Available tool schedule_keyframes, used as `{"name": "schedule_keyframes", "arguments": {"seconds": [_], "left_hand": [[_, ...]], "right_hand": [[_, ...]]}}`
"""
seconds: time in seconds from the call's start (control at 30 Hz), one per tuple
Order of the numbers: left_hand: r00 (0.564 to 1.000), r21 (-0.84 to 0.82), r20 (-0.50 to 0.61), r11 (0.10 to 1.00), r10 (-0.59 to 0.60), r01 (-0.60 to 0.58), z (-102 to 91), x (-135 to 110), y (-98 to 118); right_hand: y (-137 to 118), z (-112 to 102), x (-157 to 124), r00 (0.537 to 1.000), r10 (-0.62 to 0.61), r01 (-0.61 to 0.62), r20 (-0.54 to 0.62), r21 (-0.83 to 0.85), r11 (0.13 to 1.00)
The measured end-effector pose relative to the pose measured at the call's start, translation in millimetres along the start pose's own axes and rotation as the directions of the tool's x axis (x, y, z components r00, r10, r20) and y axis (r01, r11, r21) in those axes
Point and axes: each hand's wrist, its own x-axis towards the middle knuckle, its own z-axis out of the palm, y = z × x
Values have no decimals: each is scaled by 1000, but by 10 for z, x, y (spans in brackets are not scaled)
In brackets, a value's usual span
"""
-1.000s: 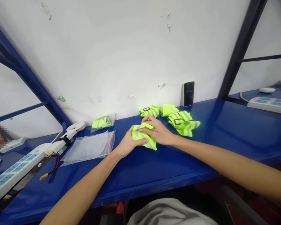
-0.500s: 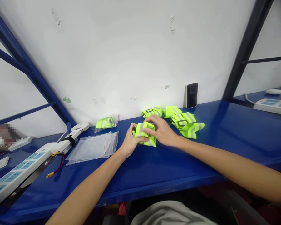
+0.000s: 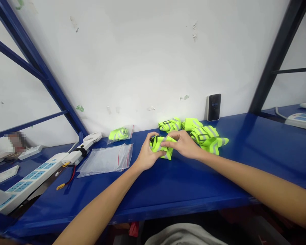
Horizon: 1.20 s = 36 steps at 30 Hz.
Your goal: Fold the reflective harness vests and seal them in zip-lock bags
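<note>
Head cam: my L hand and R hand are both clamped on the hi-vis bundle, over the table, bags at its 9 o'clock. I'd pin folds w/ L, tuck the loose end w/ R, pressing flat.

A workshop-type space is suggested. It is shown by a glossy blue workbench, a long white blue-socketed power strip, and flat clear plastic bags.

Single head-worn view, looking forward and down across blue table.
</note>
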Motion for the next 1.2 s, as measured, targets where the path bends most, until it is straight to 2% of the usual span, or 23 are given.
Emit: {"name": "schedule_keyframes", "arguments": {"seconds": [0.13, 0.33, 0.43, 0.57, 0.67, 0.73, 0.83, 0.93, 1.13, 1.2], "left_hand": [[999, 106, 7, 993, 42, -42, -16, -10, -45], [999, 170, -16, 985, 34, -31, -8, -31, -35], [999, 185, -11, 981, 53, -50, -4, -42, -20], [997, 200, 39, 977, 66, -72, 15, -78, -8], [994, 226, 92, 970, 67, -87, 40, -123, 19], [988, 258, 125, 959, 91, -121, 52, -156, 47], [979, 308, 144, 934, 143, -181, 51, -194, 74], [965, 357, 145, 898, 217, -256, 28, -202, 61], [932, 378, 149, 852, 331, -363, -22, -141, -8], [907, 431, 185, 799, 378, -420, -36, -118, -33]], "right_hand": [[42, -83, 44, 989, 77, -90, 129, 100, 991], [209, -76, 68, 997, 66, -74, 46, 187, 980], [246, -75, 88, 997, 45, -53, 55, 158, 986], [256, -125, 83, 991, -13, 3, 136, 67, 998], [329, -144, 44, 972, 54, -83, 227, 121, 989], [392, -124, 11, 940, 93, -189, 328, 275, 943], [428, -72, -29, 874, 114, -369, 473, 493, 788], [367, -45, -44, 840, 159, -472, 519, 554, 686], [295, -37, -35, 863, 219, -477, 456, 587, 654], [333, -24, -36, 869, 229, -474, 438, 609, 636]]}}
